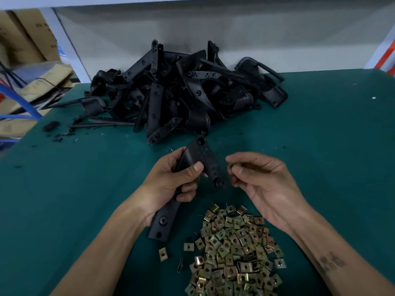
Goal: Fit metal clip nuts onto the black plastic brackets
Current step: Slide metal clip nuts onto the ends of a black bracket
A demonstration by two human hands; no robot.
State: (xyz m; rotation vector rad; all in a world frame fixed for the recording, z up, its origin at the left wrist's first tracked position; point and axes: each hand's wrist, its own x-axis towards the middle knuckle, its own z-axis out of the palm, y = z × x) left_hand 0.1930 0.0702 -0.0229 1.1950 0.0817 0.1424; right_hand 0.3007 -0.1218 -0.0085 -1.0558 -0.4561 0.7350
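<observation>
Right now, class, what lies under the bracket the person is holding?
Under the held black plastic bracket is the green table mat. The left hand grips its middle, hiding that part. The pile of clip nuts lies beside its lower end, not beneath.

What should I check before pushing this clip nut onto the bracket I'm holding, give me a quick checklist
1. Bracket held firmly: ok. The left hand grips the black bracket around its middle, lifted off the mat.
2. Clip nut in hand: ok. The right hand pinches one clip nut at its fingertips.
3. Nut at the bracket: not ok. It sits just beside the bracket's edge, not yet on it.
4. Nut's open side facing the bracket: cannot tell, fingers hide it.
5. Spare nuts within reach: ok. The pile of clip nuts lies just below both hands.
6. More brackets ready: ok. The bracket heap lies behind.
</observation>
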